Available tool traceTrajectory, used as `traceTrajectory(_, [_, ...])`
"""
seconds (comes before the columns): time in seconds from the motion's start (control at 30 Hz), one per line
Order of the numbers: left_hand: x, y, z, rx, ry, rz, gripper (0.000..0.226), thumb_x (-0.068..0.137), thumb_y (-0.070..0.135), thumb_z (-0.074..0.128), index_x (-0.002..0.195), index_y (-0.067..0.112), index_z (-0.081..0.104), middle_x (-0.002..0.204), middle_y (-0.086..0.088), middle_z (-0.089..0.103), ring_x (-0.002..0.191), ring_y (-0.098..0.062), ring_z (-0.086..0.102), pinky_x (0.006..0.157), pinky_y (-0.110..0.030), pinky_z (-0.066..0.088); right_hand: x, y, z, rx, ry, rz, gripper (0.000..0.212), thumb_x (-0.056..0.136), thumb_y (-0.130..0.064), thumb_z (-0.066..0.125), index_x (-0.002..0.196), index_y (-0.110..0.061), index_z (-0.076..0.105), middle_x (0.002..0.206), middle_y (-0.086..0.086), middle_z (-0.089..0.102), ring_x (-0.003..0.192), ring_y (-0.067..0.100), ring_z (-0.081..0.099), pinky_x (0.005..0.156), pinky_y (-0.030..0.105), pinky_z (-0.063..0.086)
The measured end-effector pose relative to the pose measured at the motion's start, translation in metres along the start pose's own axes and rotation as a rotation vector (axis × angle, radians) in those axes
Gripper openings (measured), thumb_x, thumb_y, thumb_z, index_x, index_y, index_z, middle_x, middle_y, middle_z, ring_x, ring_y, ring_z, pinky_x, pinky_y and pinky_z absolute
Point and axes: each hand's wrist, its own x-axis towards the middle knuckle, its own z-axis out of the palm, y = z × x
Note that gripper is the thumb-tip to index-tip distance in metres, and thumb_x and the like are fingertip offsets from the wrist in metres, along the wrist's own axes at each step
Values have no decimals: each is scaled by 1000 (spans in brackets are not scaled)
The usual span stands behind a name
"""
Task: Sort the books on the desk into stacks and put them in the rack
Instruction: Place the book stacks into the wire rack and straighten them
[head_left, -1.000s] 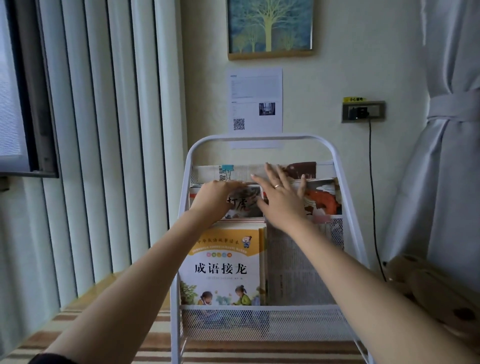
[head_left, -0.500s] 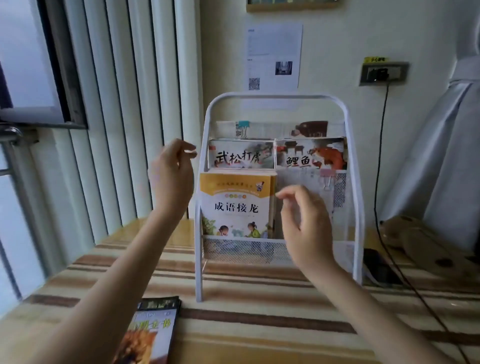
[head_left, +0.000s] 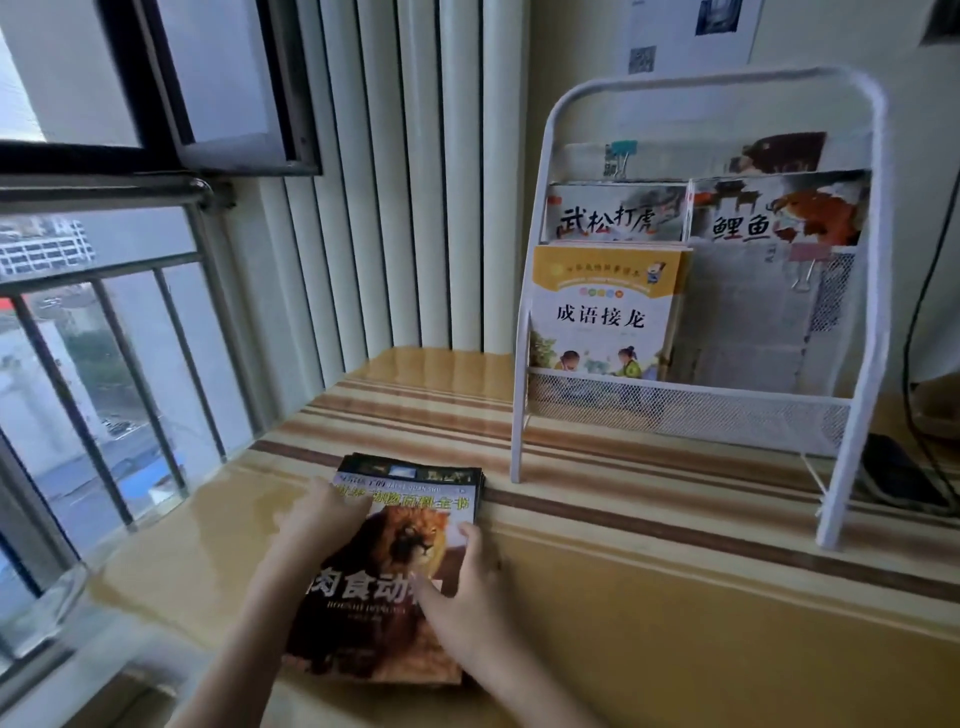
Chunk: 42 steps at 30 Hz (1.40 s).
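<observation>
A stack of dark books with a lion on the top cover (head_left: 402, 540) lies flat on the desk near the window. My left hand (head_left: 324, 519) rests on the stack's left edge. My right hand (head_left: 465, 597) lies on its right edge, thumb on the cover. Both hands press against the stack's sides. The white metal rack (head_left: 852, 291) stands at the back right. It holds a yellow book (head_left: 602, 312) in the lower left pocket, grey clipped papers (head_left: 748, 322) in the lower right, and two picture books (head_left: 618, 215) behind them.
The striped wooden desk (head_left: 675, 597) stretches to the right of the stack. A window with railing bars (head_left: 104, 364) is on the left, vertical blinds (head_left: 395, 182) behind. A black cable (head_left: 914, 322) and a dark object (head_left: 898, 478) sit right of the rack.
My hands left the rack and came down to the lion book stack on the desk. The view swung down and left, so the rack now sits at the right.
</observation>
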Motion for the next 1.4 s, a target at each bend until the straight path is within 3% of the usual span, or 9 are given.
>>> traceTrajectory(0.13, [2,-1,-6,-97,-127,26,44,86,39,63,96,-3,60,97,-19,64,97,-32,61,94,-39,46,3,0,2,224,62,82,67,83,-46,64,135,-30,25,136,-1,37,125,18,38,106,35,36])
traceTrajectory(0.4, [-3,-14,-33,-649,-357,-149,53,63,37,82,95,-2,64,89,-24,68,74,-33,67,79,-41,55,1,2,-5,501,26,100,57,80,-38,70,122,-35,31,112,-8,40,95,3,45,77,18,38])
traceTrajectory(0.53, [-22,-2,-35,-753,-168,-36,52,68,36,81,104,5,60,98,-20,70,88,-37,69,87,-49,54,-2,6,-15,609,-51,71,60,80,-42,70,120,-38,26,115,-17,38,94,-3,44,71,13,37])
traceTrajectory(0.67, [-60,28,-59,-918,39,306,38,65,40,79,94,18,67,86,-10,75,76,-24,73,67,-34,58,6,5,-43,735,-55,34,69,72,-48,68,127,-36,28,127,-14,46,98,0,55,68,19,45])
traceTrajectory(0.77, [-90,58,-72,-1023,6,610,42,66,46,78,98,22,66,93,-6,74,81,-23,73,64,-31,58,16,-5,-86,725,-7,-52,62,63,-50,72,112,-18,52,100,-7,69,78,-3,66,56,11,48])
traceTrajectory(0.9, [-105,93,-50,-1088,-40,824,17,76,42,71,91,47,65,98,9,72,90,-13,70,67,-22,56,11,-1,-150,584,134,-221,55,57,-57,75,103,-31,58,91,-15,72,87,1,67,65,11,49])
traceTrajectory(1.03, [-107,114,5,-1044,-160,868,30,80,43,64,108,35,58,106,11,70,100,-10,67,75,-20,54,-9,35,-188,513,295,-238,50,62,-51,75,105,-31,59,93,-19,71,89,-1,65,67,6,46])
traceTrajectory(1.17, [-107,119,42,-971,-157,847,52,74,39,76,116,18,54,105,1,69,100,-14,66,82,-30,56,-23,52,-197,479,310,-210,77,43,-77,72,109,-40,55,99,-38,63,92,-20,56,68,-2,41])
traceTrajectory(1.4, [-121,160,45,-1162,8,806,29,76,45,61,101,33,58,93,15,71,90,-4,67,74,-20,52,-12,30,-216,399,476,-260,82,35,-86,65,100,-36,58,85,-29,68,81,-17,60,63,1,43])
